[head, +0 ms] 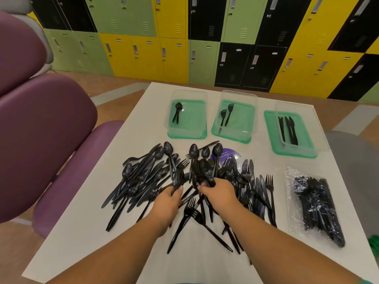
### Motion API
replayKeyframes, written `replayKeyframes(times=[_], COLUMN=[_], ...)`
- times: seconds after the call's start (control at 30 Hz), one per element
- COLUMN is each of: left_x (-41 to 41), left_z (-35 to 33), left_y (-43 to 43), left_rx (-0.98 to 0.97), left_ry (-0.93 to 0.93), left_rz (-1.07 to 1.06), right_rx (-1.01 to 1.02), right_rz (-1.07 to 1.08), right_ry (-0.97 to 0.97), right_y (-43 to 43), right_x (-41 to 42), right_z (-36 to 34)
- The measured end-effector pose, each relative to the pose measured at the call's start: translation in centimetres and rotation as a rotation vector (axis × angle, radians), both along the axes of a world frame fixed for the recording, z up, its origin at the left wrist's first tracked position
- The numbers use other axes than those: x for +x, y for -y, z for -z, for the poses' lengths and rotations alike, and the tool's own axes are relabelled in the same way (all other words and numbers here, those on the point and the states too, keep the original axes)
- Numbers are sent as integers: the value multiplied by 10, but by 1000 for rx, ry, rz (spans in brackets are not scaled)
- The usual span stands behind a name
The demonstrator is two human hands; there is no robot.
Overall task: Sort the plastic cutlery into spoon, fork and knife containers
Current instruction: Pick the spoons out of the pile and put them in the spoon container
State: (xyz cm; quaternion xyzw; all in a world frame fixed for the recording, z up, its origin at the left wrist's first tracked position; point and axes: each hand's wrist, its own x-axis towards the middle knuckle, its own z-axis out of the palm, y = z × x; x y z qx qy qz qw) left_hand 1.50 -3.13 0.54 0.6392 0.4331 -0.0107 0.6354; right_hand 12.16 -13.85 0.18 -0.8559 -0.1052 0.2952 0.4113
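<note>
Far left of the white table (86,212), purple chairs (41,130) are sitting just beside the edge, not involved.

Left half of the cutlery pile (180,187): mixed black spoons, forks and knives lying crossed over each other, nothing pre-grouped. Left hand (169,203) is reaching into it, fingers curled around what look like spoon handles, bowls pointing away from the person. Exact count in the grip: cannot tell.

Behind it, the spoon container (187,114) is sitting on its green lid, holding only a couple of spoons.

Centre: right hand (218,193) is closing around a bunch of spoons, fingers pinched together on the handles, bowls sticking up above the knuckles. Behind, the fork container (235,115) is holding two or three forks.

A purple sticker (227,155) is showing through under the pile's far side.

Right of centre: more forks and knives lying loose on the table. Knife container (295,130) is sitting well apart from the pile, a handful of knives inside.

Far right: sealed plastic bag (315,208) of more black cutlery, unopened.

Status, judging by counts: sorting is barely started. Containers are nearly empty, the bulk is still on the table, plus the bag. Both hands appear to be gathering spoons, likely for the left container.
</note>
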Motion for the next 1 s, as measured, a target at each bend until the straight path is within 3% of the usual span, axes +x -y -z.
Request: replayKeyframes(times=[0.1, 0.23, 0.3, 0.43, 0.63, 0.83, 1.0], left_x=[8, 17, 21, 24, 13, 2, -1], left_z=[-4, -13, -17, -23, -9, 5, 10], left_y=[8, 24, 30, 34, 18, 7, 8], left_rx=[-60, -238, -329, -281, 103, 115, 105], left_ry=[46, 110, 140, 120, 6, -49, -45], left_rz=[-16, -13, -35, -24, 53, 27, 63], right_rx=[254, 419, 345, 240, 110, -261, -369], right_rz=[104, 96, 44, 46, 62, -165, -205], right_ry=[-253, -412, -314, -120, -87, 113, 358], right_y=[4, 14, 22, 47, 96, 95, 87], right_x=[-5, -10, -7, 10, 24, -5, -19], right_z=[-7, -11, -14, -25, -17, 11, 19])
